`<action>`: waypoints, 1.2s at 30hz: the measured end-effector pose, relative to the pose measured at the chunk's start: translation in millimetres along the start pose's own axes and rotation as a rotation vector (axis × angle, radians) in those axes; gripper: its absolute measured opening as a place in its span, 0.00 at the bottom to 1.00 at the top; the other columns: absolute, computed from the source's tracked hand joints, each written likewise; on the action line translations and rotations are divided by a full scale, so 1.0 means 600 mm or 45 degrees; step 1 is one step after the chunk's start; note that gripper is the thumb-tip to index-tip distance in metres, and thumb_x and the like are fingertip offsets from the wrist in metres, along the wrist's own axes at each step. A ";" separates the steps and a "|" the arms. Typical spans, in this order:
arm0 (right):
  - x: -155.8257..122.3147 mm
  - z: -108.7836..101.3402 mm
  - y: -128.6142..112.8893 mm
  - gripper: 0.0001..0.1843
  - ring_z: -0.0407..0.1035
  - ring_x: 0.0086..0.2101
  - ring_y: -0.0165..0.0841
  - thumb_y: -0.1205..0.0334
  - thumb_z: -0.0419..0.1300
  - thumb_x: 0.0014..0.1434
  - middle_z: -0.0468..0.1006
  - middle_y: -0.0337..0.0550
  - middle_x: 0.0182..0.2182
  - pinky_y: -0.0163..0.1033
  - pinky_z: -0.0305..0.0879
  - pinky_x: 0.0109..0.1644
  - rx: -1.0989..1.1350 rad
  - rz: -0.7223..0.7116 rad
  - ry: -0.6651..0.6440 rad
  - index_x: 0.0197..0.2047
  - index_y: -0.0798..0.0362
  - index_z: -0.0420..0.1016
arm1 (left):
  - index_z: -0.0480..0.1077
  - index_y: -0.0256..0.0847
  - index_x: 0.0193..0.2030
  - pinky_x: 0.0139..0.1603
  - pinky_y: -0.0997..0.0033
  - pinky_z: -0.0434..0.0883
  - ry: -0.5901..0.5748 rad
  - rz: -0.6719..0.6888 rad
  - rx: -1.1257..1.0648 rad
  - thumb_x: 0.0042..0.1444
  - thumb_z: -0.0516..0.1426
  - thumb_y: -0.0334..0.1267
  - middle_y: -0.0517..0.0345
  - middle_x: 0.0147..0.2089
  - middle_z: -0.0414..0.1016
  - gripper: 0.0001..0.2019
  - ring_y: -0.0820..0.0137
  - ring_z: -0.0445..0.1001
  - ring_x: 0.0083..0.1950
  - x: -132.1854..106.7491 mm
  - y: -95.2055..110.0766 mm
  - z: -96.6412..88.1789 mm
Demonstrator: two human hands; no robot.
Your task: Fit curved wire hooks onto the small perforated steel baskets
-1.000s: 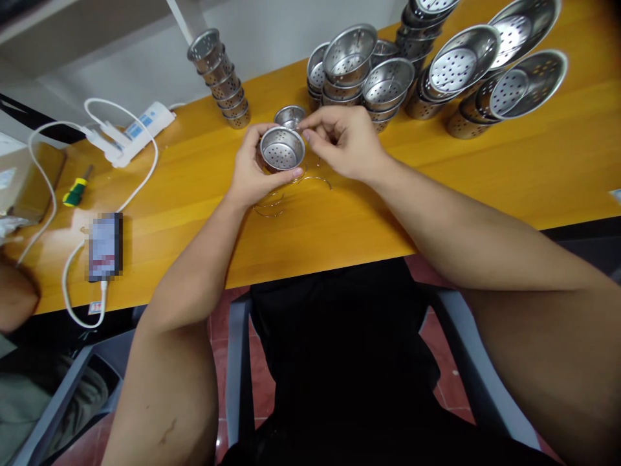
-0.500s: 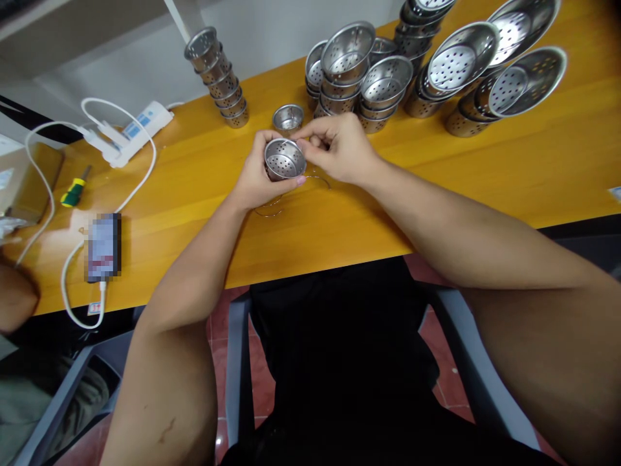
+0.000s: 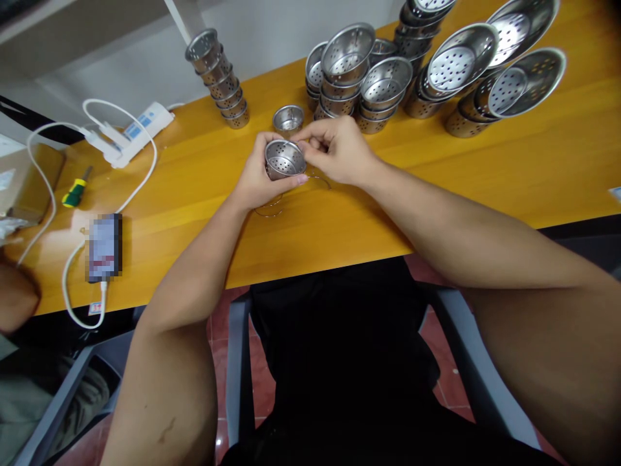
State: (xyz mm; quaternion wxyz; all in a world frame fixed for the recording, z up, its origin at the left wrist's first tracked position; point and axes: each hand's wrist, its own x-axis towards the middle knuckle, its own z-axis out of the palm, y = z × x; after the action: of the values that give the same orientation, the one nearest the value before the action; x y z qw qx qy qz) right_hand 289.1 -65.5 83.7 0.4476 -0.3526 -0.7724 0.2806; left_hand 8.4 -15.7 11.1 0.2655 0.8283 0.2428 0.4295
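Note:
My left hand [image 3: 259, 178] is wrapped round a small perforated steel strainer cup [image 3: 284, 159], its mouth tilted toward me, just above the orange table [image 3: 339, 213]. My right hand [image 3: 338, 150] pinches at the cup's right rim; what its fingertips hold is too thin to make out. Thin wire handles [image 3: 270, 208] lie on the table under and beside my hands. A single small cup [image 3: 288, 119] stands just behind them.
Stacks of perforated steel cups [image 3: 359, 77] and larger ones lying tilted [image 3: 490, 71] fill the back right. A leaning stack of small cups [image 3: 220, 81] is at back left. A power strip [image 3: 130, 133], white cable, phone [image 3: 103, 247], screwdriver [image 3: 74, 191] and another person's arm [image 3: 14, 298] are at left.
Both hands with the cup have shifted slightly toward me and down, and the cup has tilted a little; my right fingers have closed in on its rim.

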 end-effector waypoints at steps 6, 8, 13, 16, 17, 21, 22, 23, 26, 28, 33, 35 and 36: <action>-0.001 0.009 0.000 0.16 0.67 0.33 0.44 0.40 0.80 0.78 0.70 0.37 0.29 0.50 0.76 0.40 0.122 0.049 0.050 0.48 0.40 0.88 | 0.71 0.54 0.73 0.73 0.42 0.86 0.045 -0.150 0.000 0.42 0.85 0.90 0.53 0.64 0.80 0.63 0.49 0.88 0.64 0.001 0.012 0.003; -0.002 0.013 -0.004 0.17 0.67 0.34 0.46 0.40 0.82 0.75 0.68 0.36 0.29 0.50 0.76 0.40 0.184 0.073 0.062 0.51 0.39 0.86 | 0.73 0.54 0.72 0.73 0.41 0.86 0.075 -0.158 0.019 0.39 0.86 0.89 0.54 0.62 0.81 0.64 0.50 0.88 0.62 0.004 0.020 0.005; -0.003 0.019 -0.018 0.16 0.65 0.33 0.45 0.47 0.83 0.72 0.66 0.36 0.29 0.50 0.76 0.37 0.260 0.105 0.056 0.50 0.38 0.82 | 0.75 0.52 0.67 0.78 0.38 0.85 0.137 -0.191 0.067 0.43 0.86 0.87 0.55 0.59 0.82 0.58 0.50 0.89 0.62 0.011 0.049 0.011; -0.003 0.024 -0.022 0.13 0.66 0.32 0.44 0.51 0.82 0.72 0.68 0.36 0.29 0.50 0.76 0.37 0.280 0.106 0.056 0.47 0.39 0.83 | 0.76 0.51 0.64 0.79 0.36 0.85 0.144 -0.200 0.073 0.41 0.87 0.87 0.56 0.57 0.83 0.58 0.50 0.90 0.61 0.012 0.058 0.014; -0.003 0.026 -0.023 0.12 0.66 0.33 0.44 0.52 0.81 0.72 0.69 0.37 0.29 0.49 0.75 0.37 0.281 0.103 0.057 0.46 0.39 0.83 | 0.77 0.51 0.64 0.79 0.35 0.86 0.141 -0.201 0.069 0.41 0.87 0.87 0.56 0.57 0.83 0.57 0.49 0.90 0.61 0.012 0.059 0.015; 0.002 0.019 -0.020 0.12 0.65 0.30 0.40 0.51 0.81 0.75 0.74 0.37 0.28 0.46 0.70 0.34 0.357 0.083 0.013 0.42 0.42 0.86 | 0.78 0.50 0.64 0.76 0.36 0.87 0.105 -0.222 0.016 0.47 0.84 0.89 0.56 0.54 0.83 0.55 0.50 0.90 0.60 0.009 0.054 0.017; 0.003 0.013 -0.019 0.14 0.64 0.28 0.38 0.48 0.80 0.76 0.75 0.37 0.27 0.45 0.67 0.32 0.414 0.080 -0.042 0.41 0.42 0.87 | 0.78 0.50 0.64 0.75 0.37 0.87 0.095 -0.234 -0.003 0.49 0.83 0.89 0.55 0.53 0.83 0.54 0.50 0.89 0.60 0.008 0.053 0.017; 0.005 0.005 -0.019 0.16 0.63 0.27 0.37 0.44 0.81 0.78 0.77 0.37 0.27 0.44 0.64 0.31 0.486 0.073 -0.112 0.41 0.43 0.88 | 0.79 0.49 0.63 0.73 0.38 0.88 0.086 -0.250 -0.023 0.52 0.81 0.90 0.55 0.52 0.83 0.52 0.51 0.89 0.60 0.008 0.052 0.015; 0.007 -0.018 -0.021 0.26 0.68 0.25 0.33 0.31 0.86 0.74 0.82 0.35 0.28 0.41 0.66 0.29 0.655 0.053 -0.325 0.45 0.44 0.92 | 0.80 0.48 0.60 0.67 0.43 0.90 0.059 -0.308 -0.083 0.56 0.78 0.91 0.55 0.50 0.83 0.49 0.55 0.89 0.55 0.007 0.050 0.008; 0.007 -0.028 -0.025 0.31 0.72 0.26 0.32 0.27 0.91 0.69 0.85 0.36 0.30 0.40 0.71 0.30 0.693 0.049 -0.393 0.45 0.45 0.90 | 0.80 0.49 0.59 0.63 0.47 0.90 0.035 -0.324 -0.131 0.54 0.79 0.91 0.56 0.49 0.84 0.50 0.58 0.88 0.51 0.006 0.047 0.003; 0.005 -0.030 -0.035 0.34 0.74 0.24 0.30 0.27 0.93 0.68 0.86 0.36 0.29 0.39 0.70 0.27 0.716 0.046 -0.375 0.42 0.46 0.87 | 0.79 0.51 0.64 0.61 0.47 0.90 -0.016 -0.298 -0.250 0.44 0.85 0.88 0.54 0.54 0.85 0.56 0.56 0.89 0.54 0.008 0.043 0.002; 0.004 -0.028 -0.039 0.33 0.74 0.23 0.30 0.28 0.93 0.68 0.85 0.36 0.28 0.39 0.70 0.26 0.702 0.054 -0.327 0.42 0.46 0.88 | 0.78 0.52 0.64 0.59 0.46 0.90 -0.031 -0.314 -0.293 0.42 0.86 0.87 0.55 0.55 0.84 0.56 0.57 0.89 0.53 0.010 0.047 0.005; 0.004 -0.027 -0.040 0.33 0.73 0.22 0.30 0.29 0.93 0.69 0.84 0.35 0.27 0.39 0.69 0.26 0.698 0.051 -0.312 0.41 0.47 0.88 | 0.77 0.53 0.64 0.58 0.46 0.90 -0.040 -0.320 -0.314 0.42 0.87 0.87 0.56 0.55 0.84 0.56 0.57 0.89 0.52 0.011 0.050 0.007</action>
State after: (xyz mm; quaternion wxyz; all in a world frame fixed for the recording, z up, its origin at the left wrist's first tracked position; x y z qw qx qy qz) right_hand 295.9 -76.0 110.1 0.4240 -0.1972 -0.7090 0.5279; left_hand 20.6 -34.7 32.3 0.4202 0.7593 0.2857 0.4066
